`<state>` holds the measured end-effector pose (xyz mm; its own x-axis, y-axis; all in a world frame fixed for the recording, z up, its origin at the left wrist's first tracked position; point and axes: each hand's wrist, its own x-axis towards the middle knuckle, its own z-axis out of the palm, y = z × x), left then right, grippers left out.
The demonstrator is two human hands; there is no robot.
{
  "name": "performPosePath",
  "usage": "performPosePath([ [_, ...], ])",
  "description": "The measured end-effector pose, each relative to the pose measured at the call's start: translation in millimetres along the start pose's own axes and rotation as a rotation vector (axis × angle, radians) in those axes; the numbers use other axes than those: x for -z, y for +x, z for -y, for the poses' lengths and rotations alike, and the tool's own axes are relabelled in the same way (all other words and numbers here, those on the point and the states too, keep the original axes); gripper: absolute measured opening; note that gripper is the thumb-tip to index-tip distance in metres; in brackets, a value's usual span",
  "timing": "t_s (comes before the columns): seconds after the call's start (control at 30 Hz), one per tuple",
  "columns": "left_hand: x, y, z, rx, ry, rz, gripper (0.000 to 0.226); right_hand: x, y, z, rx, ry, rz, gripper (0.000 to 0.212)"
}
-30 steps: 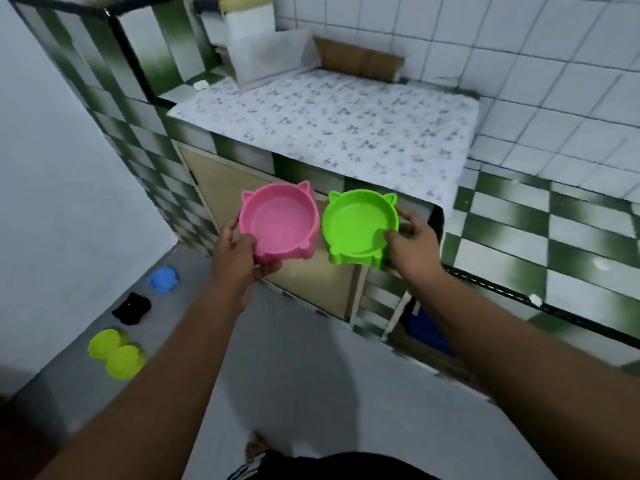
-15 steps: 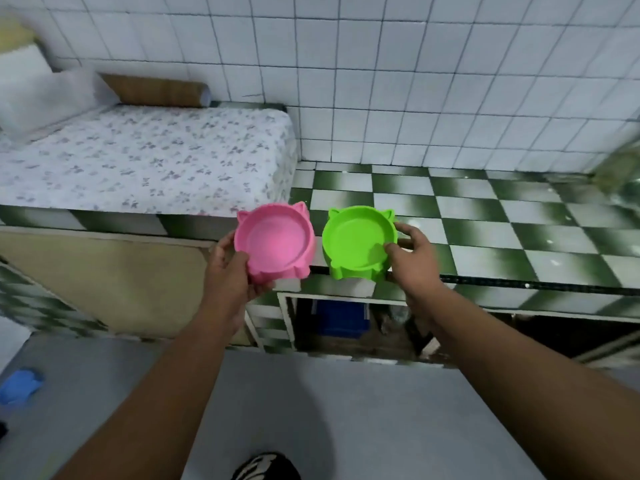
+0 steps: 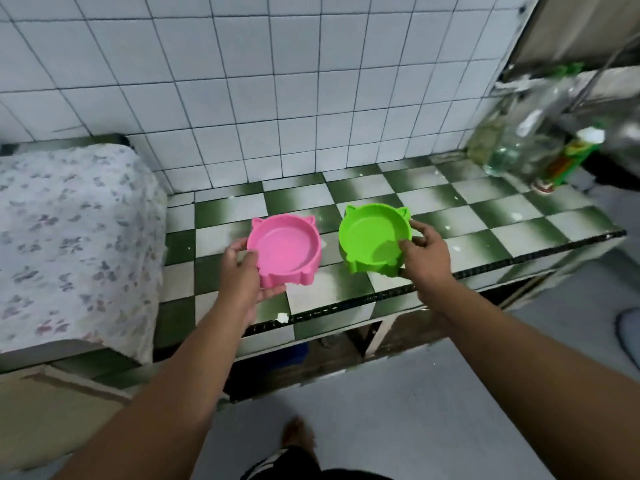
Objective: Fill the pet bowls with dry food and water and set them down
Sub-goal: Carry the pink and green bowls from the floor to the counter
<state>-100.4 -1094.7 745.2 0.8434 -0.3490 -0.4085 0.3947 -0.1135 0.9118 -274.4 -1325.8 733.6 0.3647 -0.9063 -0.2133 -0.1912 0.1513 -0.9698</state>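
Over the checkered counter [image 3: 450, 209], the left hand [image 3: 242, 271] grips an empty pink bowl [image 3: 284, 249] and the right hand [image 3: 424, 256] grips an empty green bowl [image 3: 374, 242], so food, water and setting down are all left.

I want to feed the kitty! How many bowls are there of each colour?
Pink bowl: 1
Green bowl: 1
Total: 2 bowls, both empty.

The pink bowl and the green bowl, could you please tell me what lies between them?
Nothing sits between the pink bowl and the green bowl; the head view shows only a bare patch of checkered counter through the gap.
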Motion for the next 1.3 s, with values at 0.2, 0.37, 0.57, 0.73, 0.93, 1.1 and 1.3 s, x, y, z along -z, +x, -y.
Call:
performPosePath([
  [0.2,-59,64,-22,0.064,0.040,0.058,0.032,15,72,13,-0.026,-0.026,-0.102,0.042],
  [0.37,-111,105,-22,0.116,0.060,0.030,0.033,23,138,15,-0.016,-0.119,-0.119,0.045],
  [0.57,-183,150,-15,0.165,0.024,-0.036,0.032,23,246,15,-0.004,-0.222,-0.058,0.048],
  [0.73,-242,186,-18,0.146,0.033,-0.109,0.033,14,331,19,-0.051,-0.251,0.105,0.047],
  [0.93,-282,226,-17,0.159,0.033,-0.187,0.043,5,411,-6,-0.068,-0.303,0.170,0.031],
  [1.1,-290,247,-13,0.149,0.070,-0.190,0.044,-9,428,-13,-0.035,-0.389,0.189,0.038],
  [1.3,-293,260,-9,0.198,0.195,-0.244,0.049,-16,436,-7,0.002,-0.530,0.138,0.044],
])
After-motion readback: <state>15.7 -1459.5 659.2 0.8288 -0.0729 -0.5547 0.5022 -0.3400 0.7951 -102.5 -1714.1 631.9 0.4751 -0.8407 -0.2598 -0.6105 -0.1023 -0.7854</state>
